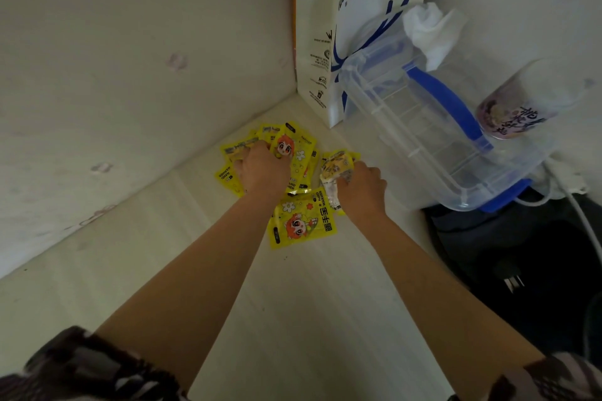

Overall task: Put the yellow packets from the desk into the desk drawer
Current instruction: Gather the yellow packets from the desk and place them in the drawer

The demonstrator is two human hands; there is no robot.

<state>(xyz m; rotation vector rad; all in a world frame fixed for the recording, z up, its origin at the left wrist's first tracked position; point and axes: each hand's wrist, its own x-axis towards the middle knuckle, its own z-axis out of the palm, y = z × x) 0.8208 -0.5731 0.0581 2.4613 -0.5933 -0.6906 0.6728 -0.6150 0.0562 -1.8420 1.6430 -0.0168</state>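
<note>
Several yellow hand-warmer packets [301, 220] with a cartoon figure lie scattered in the far corner of the pale desk [293, 319]. My left hand [262, 169] presses down on the left part of the pile, fingers curled over packets. Gripped in my right hand [361, 187] is a bunch of packets [335, 169] at the pile's right side, one crumpled and showing its silvery back. One packet lies flat between my forearms, nearest to me. No drawer is in view.
A white Luckin Coffee paper bag [365, 26] stands in the corner. A clear plastic box with blue handle [433, 127] tilts beside it, a drink cup [518, 107] to its right. A dark object with white cable [521, 254] sits at the right. Walls close off left and back.
</note>
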